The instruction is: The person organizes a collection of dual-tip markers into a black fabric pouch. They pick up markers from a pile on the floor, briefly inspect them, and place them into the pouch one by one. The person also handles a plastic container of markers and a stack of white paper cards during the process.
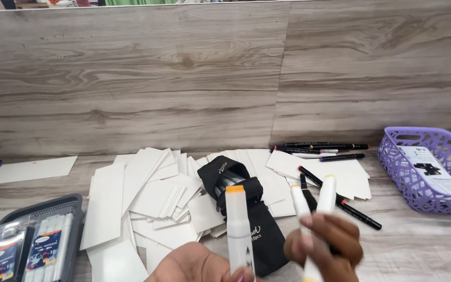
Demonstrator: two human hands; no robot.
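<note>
White markers (314,209) gripped in right hand (323,245), another marker (238,230) in left hand (197,265), table edge close.

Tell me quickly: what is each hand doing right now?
Left hand: holding one white marker with an orange cap.
Right hand: closed on two white markers.

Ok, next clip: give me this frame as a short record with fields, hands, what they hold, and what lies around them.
left hand: left hand holds one white marker with an orange cap, upright
right hand: right hand grips two white markers, slightly blurred
behind the hands: black fabric pouch, open at the top
surface: wood-look table strewn with white cards
loose pens: black markers lying on and beyond the cards
right edge: purple openwork basket with a printed sheet inside
lower left: grey tray with packaged marker sets
</note>
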